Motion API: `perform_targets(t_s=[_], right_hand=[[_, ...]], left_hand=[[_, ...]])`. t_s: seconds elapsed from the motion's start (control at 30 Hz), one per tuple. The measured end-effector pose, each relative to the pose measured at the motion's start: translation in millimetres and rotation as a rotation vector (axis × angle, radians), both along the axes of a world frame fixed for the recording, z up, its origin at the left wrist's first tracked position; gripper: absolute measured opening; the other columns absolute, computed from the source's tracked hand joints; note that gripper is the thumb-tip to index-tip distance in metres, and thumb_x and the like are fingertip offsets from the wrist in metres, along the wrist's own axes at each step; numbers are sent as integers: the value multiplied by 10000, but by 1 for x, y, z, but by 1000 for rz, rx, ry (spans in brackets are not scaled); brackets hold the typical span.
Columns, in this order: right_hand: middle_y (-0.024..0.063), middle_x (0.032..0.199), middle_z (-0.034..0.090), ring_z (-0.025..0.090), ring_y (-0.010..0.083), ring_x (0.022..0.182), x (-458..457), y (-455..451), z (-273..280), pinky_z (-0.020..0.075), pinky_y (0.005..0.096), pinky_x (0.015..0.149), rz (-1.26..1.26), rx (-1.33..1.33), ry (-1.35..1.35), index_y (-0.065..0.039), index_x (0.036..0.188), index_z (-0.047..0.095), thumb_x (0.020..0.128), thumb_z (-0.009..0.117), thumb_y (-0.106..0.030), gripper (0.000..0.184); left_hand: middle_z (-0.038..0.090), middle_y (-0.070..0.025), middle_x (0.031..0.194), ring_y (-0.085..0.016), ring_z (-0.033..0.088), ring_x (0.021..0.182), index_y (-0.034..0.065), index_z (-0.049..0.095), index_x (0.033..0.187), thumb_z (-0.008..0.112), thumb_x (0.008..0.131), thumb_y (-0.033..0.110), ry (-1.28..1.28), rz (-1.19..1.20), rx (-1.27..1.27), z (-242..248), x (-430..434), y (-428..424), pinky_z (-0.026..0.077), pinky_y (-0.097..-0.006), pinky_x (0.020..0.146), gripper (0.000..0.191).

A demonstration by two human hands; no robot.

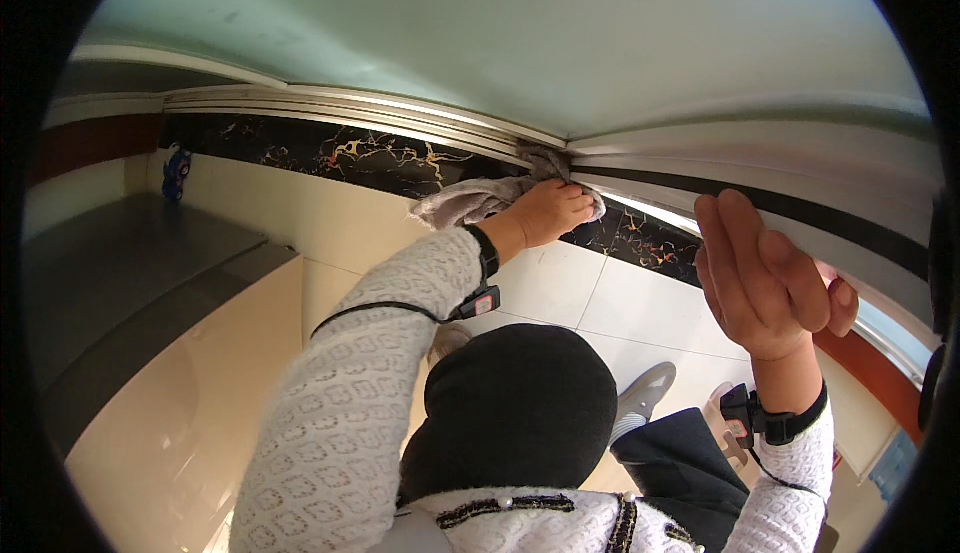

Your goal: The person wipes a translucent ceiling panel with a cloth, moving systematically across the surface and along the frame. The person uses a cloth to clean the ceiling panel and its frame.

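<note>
My left hand [551, 212] grips a grey cloth [476, 199] and presses it against the metal track [360, 109] of a sliding door, at the corner of the light green panel [525, 35]. Part of the cloth hangs over the black marble-patterned sill [375, 157]. On the right, my right hand [772, 275] is raised beside the white door frame [847, 215], its fingers extended and close together. No object shows in it; whether its fingertips touch the frame cannot be told.
A cabinet with a dark top [150, 253] stands at the left. A small blue object [177, 173] is on the wall above it. Pale floor tiles [555, 283] lie below the sill. At the far right are a reddish-brown strip [870, 380] and a blue container [892, 463].
</note>
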State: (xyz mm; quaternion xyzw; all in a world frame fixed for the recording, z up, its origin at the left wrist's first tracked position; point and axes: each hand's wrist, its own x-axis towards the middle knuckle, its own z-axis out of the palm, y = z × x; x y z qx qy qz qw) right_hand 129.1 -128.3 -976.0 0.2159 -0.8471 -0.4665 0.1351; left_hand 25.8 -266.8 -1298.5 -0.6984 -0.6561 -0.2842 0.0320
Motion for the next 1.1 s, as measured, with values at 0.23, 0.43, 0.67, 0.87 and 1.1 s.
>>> perform_targets(t_s=[0.23, 0.43, 0.67, 0.87, 1.1], right_hand=[[-195, 1127, 667, 349, 78, 1248, -2, 5, -8, 116, 397, 1096, 63, -121, 105, -318, 1045, 745, 894, 576, -389, 237], [-195, 1123, 666, 346, 84, 1247, 1, 6, -11, 124, 398, 1094, 69, -119, 122, -323, 1037, 745, 888, 584, -373, 225], [-196, 1118, 664, 342, 99, 1244, 14, 12, -16, 134, 396, 1090, -26, -18, 6, -329, 1035, 743, 884, 586, -362, 221], [-195, 1110, 664, 346, 100, 1239, 10, 11, -14, 136, 402, 1087, 39, -69, 122, -317, 1038, 738, 886, 579, -357, 223], [-171, 1107, 667, 373, 58, 1210, 5, 6, -8, 151, 393, 1071, 33, -83, 113, -268, 1052, 723, 899, 561, -327, 230]], left_hand=[[603, 44, 1125, -173, 547, 954, 156, 610, 1135, 583, 802, 168, 93, 179, -138, -8, -7, -24, 442, -379, 780, 334], [629, 32, 1184, -206, 551, 936, 141, 615, 1161, 616, 756, 139, 188, 355, -299, 11, -66, -102, 442, -401, 771, 404], [663, -5, 1079, -210, 589, 823, 115, 607, 1039, 644, 727, 101, -53, 335, -97, 16, -43, -81, 465, -387, 701, 314], [617, -65, 1219, -191, 590, 1036, 82, 612, 1083, 600, 790, 121, -220, -82, 20, 7, 35, 24, 473, -335, 843, 296], [609, -46, 1218, -177, 531, 1142, 93, 585, 1138, 577, 821, 216, 29, -26, -122, -16, 33, 18, 394, -321, 926, 341]])
